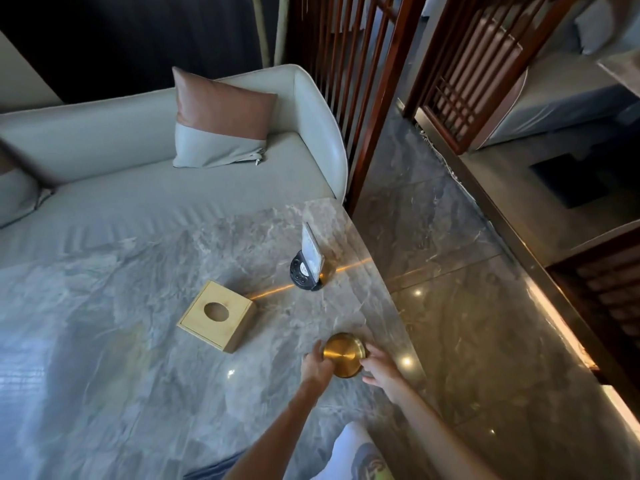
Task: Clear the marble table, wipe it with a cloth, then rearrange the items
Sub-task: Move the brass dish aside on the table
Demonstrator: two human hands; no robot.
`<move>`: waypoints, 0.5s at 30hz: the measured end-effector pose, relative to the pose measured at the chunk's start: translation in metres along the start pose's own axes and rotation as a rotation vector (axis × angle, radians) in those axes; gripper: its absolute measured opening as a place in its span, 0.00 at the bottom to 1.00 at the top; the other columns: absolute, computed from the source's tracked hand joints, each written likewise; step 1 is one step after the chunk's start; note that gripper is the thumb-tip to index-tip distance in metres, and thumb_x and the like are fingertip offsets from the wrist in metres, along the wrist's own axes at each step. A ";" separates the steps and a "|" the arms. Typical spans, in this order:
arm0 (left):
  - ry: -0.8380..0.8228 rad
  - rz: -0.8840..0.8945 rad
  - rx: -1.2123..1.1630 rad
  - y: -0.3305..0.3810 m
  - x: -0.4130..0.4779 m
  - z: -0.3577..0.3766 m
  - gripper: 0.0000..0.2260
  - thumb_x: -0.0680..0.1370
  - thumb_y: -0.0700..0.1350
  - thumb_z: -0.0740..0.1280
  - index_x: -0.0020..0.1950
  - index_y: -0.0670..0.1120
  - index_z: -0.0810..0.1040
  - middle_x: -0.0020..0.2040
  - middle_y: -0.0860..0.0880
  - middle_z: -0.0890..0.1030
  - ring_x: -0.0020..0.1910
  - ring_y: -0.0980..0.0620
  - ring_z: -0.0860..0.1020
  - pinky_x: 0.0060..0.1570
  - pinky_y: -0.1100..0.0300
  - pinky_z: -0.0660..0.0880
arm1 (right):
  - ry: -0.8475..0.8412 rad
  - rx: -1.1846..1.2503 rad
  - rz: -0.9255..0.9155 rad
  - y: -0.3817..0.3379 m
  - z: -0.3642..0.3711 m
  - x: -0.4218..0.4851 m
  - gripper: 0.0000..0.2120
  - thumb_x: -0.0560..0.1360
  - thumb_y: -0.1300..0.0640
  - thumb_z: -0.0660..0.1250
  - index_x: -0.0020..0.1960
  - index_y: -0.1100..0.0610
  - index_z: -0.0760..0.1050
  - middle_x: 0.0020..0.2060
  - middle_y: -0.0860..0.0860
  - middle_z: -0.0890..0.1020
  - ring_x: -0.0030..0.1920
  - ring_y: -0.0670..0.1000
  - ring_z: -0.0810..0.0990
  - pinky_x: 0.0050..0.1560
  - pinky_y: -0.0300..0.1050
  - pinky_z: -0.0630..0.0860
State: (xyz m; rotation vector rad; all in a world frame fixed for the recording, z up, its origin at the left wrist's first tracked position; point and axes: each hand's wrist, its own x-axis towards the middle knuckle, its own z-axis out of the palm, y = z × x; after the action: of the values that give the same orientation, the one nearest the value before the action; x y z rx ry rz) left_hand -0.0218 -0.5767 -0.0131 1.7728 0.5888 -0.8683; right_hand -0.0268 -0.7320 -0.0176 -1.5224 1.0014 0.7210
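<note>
No text, brand or number can be read anywhere here. The upright card [311,246] in the black stand [304,274] on the marble table [138,341] shows only a pale blur. The stand's round markings are too small to read.

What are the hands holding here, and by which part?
Both hands, left hand and right hand, hold the round brass dish by opposite sides of its rim.

Sofa [145,188], cushion [221,123], prob. wood screen [349,81].
</note>
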 end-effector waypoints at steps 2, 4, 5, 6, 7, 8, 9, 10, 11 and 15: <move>0.068 0.028 0.103 -0.001 -0.004 -0.008 0.30 0.76 0.44 0.63 0.77 0.52 0.58 0.68 0.42 0.65 0.70 0.39 0.64 0.70 0.46 0.65 | 0.122 -0.026 -0.085 -0.003 0.000 -0.004 0.29 0.77 0.67 0.62 0.76 0.53 0.63 0.71 0.56 0.71 0.65 0.55 0.75 0.61 0.49 0.75; 0.131 0.086 0.161 0.001 -0.011 -0.025 0.31 0.75 0.42 0.62 0.77 0.51 0.57 0.69 0.42 0.64 0.71 0.39 0.61 0.71 0.45 0.61 | 0.217 -0.080 -0.187 -0.012 0.004 -0.010 0.28 0.75 0.66 0.62 0.74 0.56 0.66 0.72 0.56 0.71 0.66 0.55 0.75 0.65 0.48 0.72; 0.155 0.124 0.178 0.003 -0.015 -0.037 0.31 0.75 0.40 0.62 0.77 0.50 0.59 0.69 0.42 0.65 0.70 0.40 0.62 0.71 0.45 0.62 | 0.228 -0.099 -0.238 -0.019 0.009 -0.015 0.26 0.75 0.66 0.61 0.73 0.57 0.68 0.71 0.57 0.73 0.68 0.55 0.74 0.67 0.48 0.71; 0.180 0.164 0.191 0.004 -0.017 -0.050 0.29 0.74 0.39 0.62 0.76 0.48 0.61 0.69 0.41 0.67 0.70 0.41 0.63 0.71 0.47 0.62 | 0.223 -0.117 -0.280 -0.024 0.015 -0.015 0.24 0.76 0.65 0.61 0.72 0.58 0.70 0.69 0.57 0.74 0.69 0.56 0.74 0.67 0.47 0.71; 0.206 0.201 0.212 0.004 -0.018 -0.064 0.27 0.74 0.39 0.62 0.74 0.46 0.64 0.68 0.41 0.68 0.68 0.42 0.65 0.70 0.49 0.63 | 0.205 -0.118 -0.324 -0.032 0.024 -0.021 0.22 0.77 0.65 0.60 0.71 0.59 0.71 0.68 0.58 0.76 0.68 0.56 0.75 0.65 0.45 0.71; 0.243 0.240 0.226 0.005 -0.019 -0.080 0.26 0.74 0.40 0.61 0.72 0.45 0.67 0.67 0.41 0.70 0.66 0.42 0.67 0.68 0.51 0.63 | 0.179 -0.114 -0.359 -0.041 0.035 -0.025 0.20 0.77 0.65 0.60 0.69 0.60 0.73 0.66 0.58 0.77 0.66 0.56 0.76 0.63 0.44 0.71; 0.284 0.268 0.231 0.007 -0.021 -0.098 0.25 0.73 0.41 0.60 0.71 0.44 0.70 0.65 0.41 0.72 0.64 0.42 0.68 0.66 0.52 0.64 | 0.143 -0.098 -0.395 -0.048 0.047 -0.027 0.17 0.78 0.65 0.61 0.66 0.60 0.75 0.63 0.58 0.79 0.62 0.55 0.78 0.61 0.43 0.72; 0.331 0.298 0.228 0.006 -0.022 -0.116 0.26 0.71 0.42 0.58 0.69 0.44 0.72 0.63 0.40 0.74 0.62 0.41 0.69 0.65 0.52 0.64 | 0.089 -0.090 -0.411 -0.055 0.061 -0.032 0.15 0.78 0.65 0.62 0.63 0.58 0.76 0.60 0.56 0.81 0.58 0.53 0.80 0.58 0.42 0.73; 0.372 0.325 0.221 0.006 -0.022 -0.134 0.26 0.69 0.42 0.58 0.68 0.44 0.73 0.61 0.40 0.75 0.60 0.41 0.69 0.64 0.51 0.66 | 0.039 -0.096 -0.437 -0.061 0.077 -0.035 0.13 0.78 0.64 0.63 0.61 0.56 0.77 0.57 0.55 0.82 0.54 0.51 0.80 0.57 0.43 0.74; 0.562 0.314 0.165 -0.001 -0.024 -0.205 0.23 0.69 0.40 0.59 0.63 0.42 0.76 0.60 0.40 0.77 0.60 0.39 0.71 0.64 0.49 0.67 | -0.089 -0.184 -0.449 -0.075 0.140 -0.033 0.17 0.78 0.61 0.63 0.66 0.56 0.75 0.64 0.56 0.79 0.57 0.48 0.77 0.66 0.50 0.72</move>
State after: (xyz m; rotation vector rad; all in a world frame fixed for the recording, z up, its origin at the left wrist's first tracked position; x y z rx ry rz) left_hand 0.0203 -0.3840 0.0480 2.2024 0.5796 -0.1979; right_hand 0.0359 -0.5867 0.0184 -1.7785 0.5067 0.5631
